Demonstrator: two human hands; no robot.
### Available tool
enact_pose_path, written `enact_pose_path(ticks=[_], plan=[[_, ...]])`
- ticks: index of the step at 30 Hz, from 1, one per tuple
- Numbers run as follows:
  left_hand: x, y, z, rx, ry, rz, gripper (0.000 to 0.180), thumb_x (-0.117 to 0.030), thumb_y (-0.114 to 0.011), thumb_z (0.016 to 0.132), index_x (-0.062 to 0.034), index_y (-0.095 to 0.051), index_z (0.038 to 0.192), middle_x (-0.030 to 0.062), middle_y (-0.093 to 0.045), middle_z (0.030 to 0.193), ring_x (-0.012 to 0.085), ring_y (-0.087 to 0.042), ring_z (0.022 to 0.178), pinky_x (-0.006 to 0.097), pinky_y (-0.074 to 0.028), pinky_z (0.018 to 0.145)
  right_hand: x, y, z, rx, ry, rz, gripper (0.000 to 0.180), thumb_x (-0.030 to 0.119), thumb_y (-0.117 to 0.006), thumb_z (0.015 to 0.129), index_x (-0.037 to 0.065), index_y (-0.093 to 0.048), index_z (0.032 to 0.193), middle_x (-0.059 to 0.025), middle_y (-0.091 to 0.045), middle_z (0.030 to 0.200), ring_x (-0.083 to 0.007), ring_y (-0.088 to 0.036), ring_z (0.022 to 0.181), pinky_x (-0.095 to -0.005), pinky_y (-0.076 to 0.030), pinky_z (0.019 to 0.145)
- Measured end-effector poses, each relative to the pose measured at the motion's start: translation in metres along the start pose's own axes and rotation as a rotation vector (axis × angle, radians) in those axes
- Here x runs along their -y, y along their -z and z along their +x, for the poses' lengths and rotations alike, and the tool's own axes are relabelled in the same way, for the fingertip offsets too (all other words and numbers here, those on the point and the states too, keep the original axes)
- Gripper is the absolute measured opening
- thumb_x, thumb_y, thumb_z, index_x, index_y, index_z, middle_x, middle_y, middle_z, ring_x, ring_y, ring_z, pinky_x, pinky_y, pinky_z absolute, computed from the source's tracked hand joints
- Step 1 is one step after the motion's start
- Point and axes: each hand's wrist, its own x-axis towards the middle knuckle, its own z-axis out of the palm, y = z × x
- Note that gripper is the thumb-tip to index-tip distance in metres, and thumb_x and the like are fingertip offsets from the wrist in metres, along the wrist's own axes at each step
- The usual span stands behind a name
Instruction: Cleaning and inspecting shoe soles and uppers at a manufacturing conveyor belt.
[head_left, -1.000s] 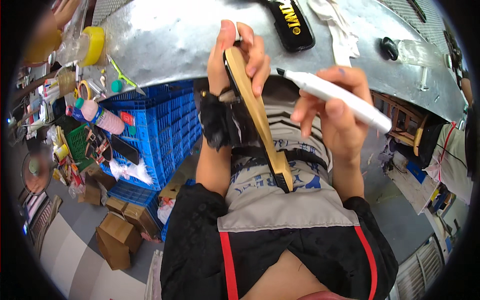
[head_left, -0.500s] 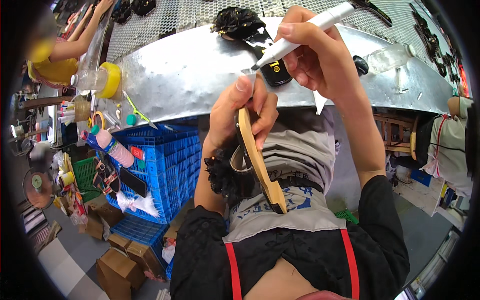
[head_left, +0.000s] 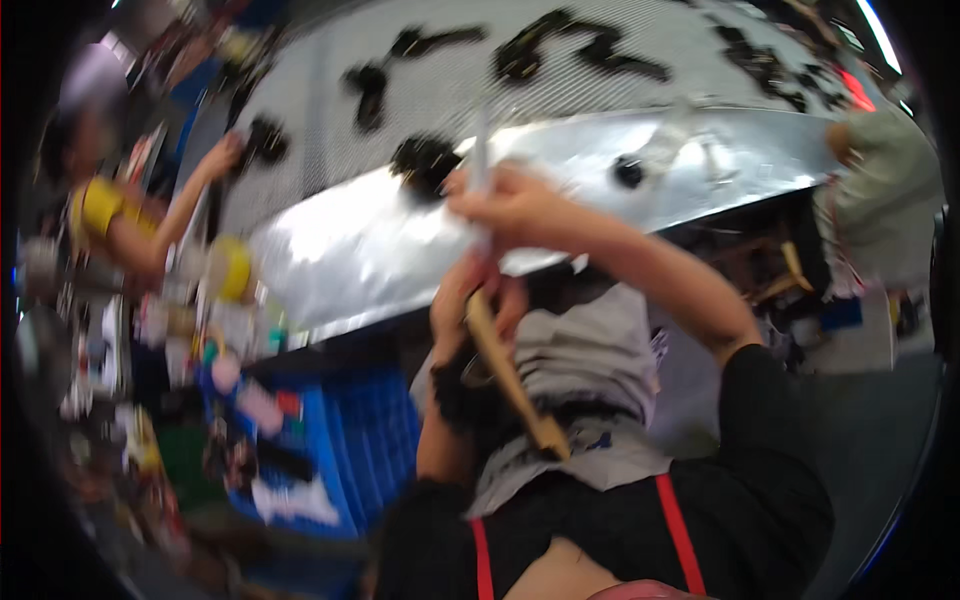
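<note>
Motion blurs the picture. My left hand (head_left: 452, 305) is closed around the toe end of a sandal (head_left: 512, 380) with a tan sole, whose heel end points down toward my apron. Black ruffled trim on the sandal hangs beside my left wrist. My right hand (head_left: 520, 208) grips a white marker (head_left: 482, 150), which stands nearly upright just above my left fingers. The marker's lower end is too smeared to tell whether it touches them. Beyond my hands, another black sandal with a ruffled flower (head_left: 425, 165) lies on the metal worktop (head_left: 340, 255), partly hidden by my right hand.
Several black sandals or straps (head_left: 540, 45) lie on the mesh surface (head_left: 440, 85) behind the worktop. A blue crate (head_left: 375, 440) stands below at the left, near a pink bottle (head_left: 258, 405). A co-worker in yellow (head_left: 110, 215) reaches in at the far left; another person's sleeve (head_left: 885, 170) is at right.
My right hand has come down and left to my left hand, and the marker has turned from slanting to nearly upright. The whole view has shifted, showing more of the mesh surface.
</note>
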Motion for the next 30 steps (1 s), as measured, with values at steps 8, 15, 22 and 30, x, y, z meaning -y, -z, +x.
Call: enact_pose_path(ticks=[8,15,22,30], plan=[[-0.014,-0.009,-0.006,-0.199,-0.069,-0.125,0.044,-0.043,-0.026,0.110,-0.0051,-0.048,0.112,0.0111,-0.042,0.055,0.0234,-0.041,0.032,0.030,-0.037,0.029,0.045,0.018,-0.020,-0.035,0.450,-0.311,0.037,0.042,-0.052,0.104,0.005,-0.053,0.095,-0.0026,-0.047,0.087,-0.0132,-0.047,0.082,-0.0309,-0.042,0.075],[-0.016,0.008,-0.002,-0.311,0.111,-0.099,0.057,-0.058,-0.029,0.105,-0.0049,-0.044,0.121,0.0172,-0.055,0.069,0.0242,-0.048,0.034,0.029,-0.041,0.031,0.028,0.031,-0.046,0.172,0.123,-1.397,0.039,0.044,-0.050,0.101,0.005,-0.051,0.107,-0.0208,-0.067,0.079,-0.0408,-0.067,0.079,-0.0510,-0.051,0.074],[-0.003,-0.009,0.042,-0.509,0.296,0.345,0.049,-0.054,-0.043,0.102,-0.0095,-0.050,0.081,0.0105,-0.045,0.047,0.0250,-0.047,0.033,0.033,-0.041,0.031,0.047,0.066,-0.034,0.278,0.543,-1.839,0.037,0.046,-0.058,0.094,0.009,-0.058,0.088,-0.0068,-0.062,0.064,-0.0301,-0.067,0.057,-0.0422,-0.050,0.048],[0.000,0.071,-0.022,-0.224,-0.136,-0.216,0.044,-0.039,-0.018,0.111,-0.0068,-0.040,0.091,0.0142,-0.044,0.056,0.0302,-0.045,0.037,0.039,-0.046,0.035,0.179,0.137,-0.126,-0.054,0.207,-1.565,0.033,0.035,-0.050,0.103,0.007,-0.064,0.112,-0.0130,-0.066,0.095,-0.0283,-0.067,0.085,-0.0391,-0.050,0.072]])
